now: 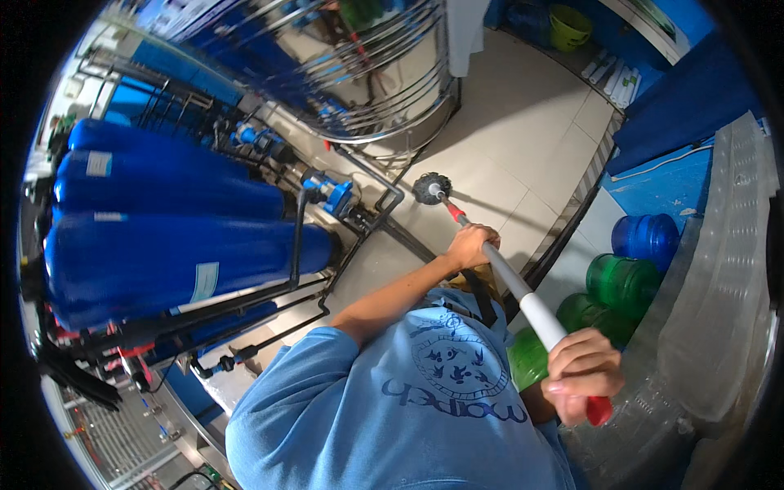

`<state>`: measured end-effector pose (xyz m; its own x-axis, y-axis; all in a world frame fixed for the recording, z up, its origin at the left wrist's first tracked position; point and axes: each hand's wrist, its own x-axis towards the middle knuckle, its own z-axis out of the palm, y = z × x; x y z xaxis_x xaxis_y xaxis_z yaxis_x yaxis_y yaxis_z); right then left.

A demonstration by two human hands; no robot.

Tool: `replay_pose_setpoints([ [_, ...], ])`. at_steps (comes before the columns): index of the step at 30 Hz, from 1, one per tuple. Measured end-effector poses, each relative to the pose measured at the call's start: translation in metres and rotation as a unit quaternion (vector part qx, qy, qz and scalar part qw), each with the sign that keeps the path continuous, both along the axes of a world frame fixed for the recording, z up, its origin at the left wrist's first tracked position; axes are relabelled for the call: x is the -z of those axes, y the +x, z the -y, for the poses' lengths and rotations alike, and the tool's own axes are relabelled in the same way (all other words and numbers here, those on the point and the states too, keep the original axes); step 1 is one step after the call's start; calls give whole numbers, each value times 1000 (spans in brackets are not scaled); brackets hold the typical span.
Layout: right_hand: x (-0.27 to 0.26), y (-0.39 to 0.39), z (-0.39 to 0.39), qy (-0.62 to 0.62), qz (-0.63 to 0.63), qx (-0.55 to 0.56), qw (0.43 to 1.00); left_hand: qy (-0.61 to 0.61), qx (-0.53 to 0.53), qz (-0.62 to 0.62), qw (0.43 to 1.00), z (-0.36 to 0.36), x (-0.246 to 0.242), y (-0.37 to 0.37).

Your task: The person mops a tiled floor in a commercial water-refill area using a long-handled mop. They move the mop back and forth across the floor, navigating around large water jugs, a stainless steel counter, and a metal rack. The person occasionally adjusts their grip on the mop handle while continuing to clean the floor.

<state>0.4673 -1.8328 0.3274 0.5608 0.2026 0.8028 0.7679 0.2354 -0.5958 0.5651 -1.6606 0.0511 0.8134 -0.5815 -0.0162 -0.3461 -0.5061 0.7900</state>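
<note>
A mop with a grey and white pole [511,272] slants down and away from my body. Wrapped round its middle part, below a white section, is my left hand [473,245]. My right hand [585,376] grips the upper end, where a red cap shows beneath the fingers. The dark, round mop head [424,188] rests on the beige tiled floor [490,150], near black pipes [392,190] and the foot of a shiny metal tank [392,98]. A red collar [454,211] sits on the pole between the head and my left hand.
Tall blue tanks [177,251] and blue pumps [331,193] with piping stand at left. Green water bottles [621,285] and a blue one [646,239] lie at right, beside clear plastic packing [710,275]. At the back are a yellow-green bucket [568,29] and white rolls [618,82].
</note>
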Motion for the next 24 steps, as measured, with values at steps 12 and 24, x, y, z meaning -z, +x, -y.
replay_pose_setpoints([
  [12,0,160,99,-73,-51,15,996,-32,-34,-25,999,108,23,183],
  [24,-20,325,183,-76,-50,-84,992,-211,-175,-56,960,206,8,298],
])
